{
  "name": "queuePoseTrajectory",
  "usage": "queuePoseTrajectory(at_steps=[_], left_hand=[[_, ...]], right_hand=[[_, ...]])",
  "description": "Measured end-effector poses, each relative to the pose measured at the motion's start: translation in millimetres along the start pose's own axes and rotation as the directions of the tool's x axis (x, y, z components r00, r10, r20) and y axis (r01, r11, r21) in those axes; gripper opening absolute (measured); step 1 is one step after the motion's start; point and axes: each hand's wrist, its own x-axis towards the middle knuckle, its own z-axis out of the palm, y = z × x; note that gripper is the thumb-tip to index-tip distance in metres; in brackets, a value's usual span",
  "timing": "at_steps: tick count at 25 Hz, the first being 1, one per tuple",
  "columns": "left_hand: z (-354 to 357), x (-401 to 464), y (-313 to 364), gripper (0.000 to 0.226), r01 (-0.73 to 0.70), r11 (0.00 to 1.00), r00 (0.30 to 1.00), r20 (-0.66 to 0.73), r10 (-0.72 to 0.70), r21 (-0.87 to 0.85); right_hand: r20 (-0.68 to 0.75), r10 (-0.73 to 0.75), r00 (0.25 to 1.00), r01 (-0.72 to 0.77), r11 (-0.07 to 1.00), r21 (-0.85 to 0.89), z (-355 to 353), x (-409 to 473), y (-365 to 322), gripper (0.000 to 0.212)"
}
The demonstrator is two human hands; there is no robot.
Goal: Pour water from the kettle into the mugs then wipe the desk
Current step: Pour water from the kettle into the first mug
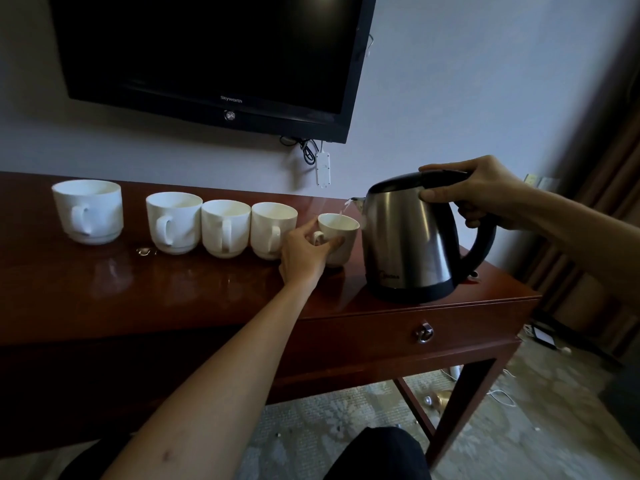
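Note:
A steel kettle (408,244) with a black lid and handle is tilted to the left above the right end of the dark wooden desk (173,292). My right hand (485,195) grips its handle, with fingers over the lid. A thin stream of water runs from the spout into a small white mug (341,232). My left hand (304,252) holds that mug at its side and handle. Several larger white mugs stand in a row to the left, the nearest (273,228) beside my left hand, the farthest (88,209) set apart.
A small puddle of water (147,251) lies on the desk in front of the mugs. A black TV (207,53) hangs on the wall above, with a white power strip (322,169) dangling below it. The desk has a drawer with a metal pull (424,332).

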Motion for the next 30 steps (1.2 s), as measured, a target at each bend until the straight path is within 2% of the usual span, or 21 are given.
queuePoseTrajectory(at_steps=[3, 6, 16, 20, 30], left_hand=[[-0.4, 0.8, -0.1, 0.066, 0.008, 1.000, 1.000, -0.008, -0.008, 0.008], [0.0, 0.4, 0.3, 0.059, 0.018, 1.000, 1.000, -0.008, -0.017, 0.001], [-0.6, -1.6, 1.3, 0.074, 0.001, 1.000, 1.000, -0.017, -0.001, -0.011], [-1.6, -1.8, 2.8, 0.073, 0.047, 0.999, 0.999, -0.028, -0.047, 0.001], [-0.3, -1.5, 1.5, 0.072, 0.038, 0.999, 0.998, -0.050, -0.038, 0.003]], right_hand=[[0.000, 0.001, 1.000, -0.001, 1.000, -0.007, 1.0, -0.7, -1.7, 0.053], [0.006, -0.005, 1.000, 0.005, 1.000, -0.028, 0.9, -1.2, -3.6, 0.053], [0.020, -0.010, 1.000, 0.011, 0.999, -0.042, 3.4, -0.8, -7.4, 0.053], [0.017, -0.008, 1.000, 0.009, 0.998, -0.060, 4.0, -1.3, -8.8, 0.052], [0.016, 0.010, 1.000, -0.010, 0.999, -0.037, 2.8, -0.4, -6.9, 0.052]])
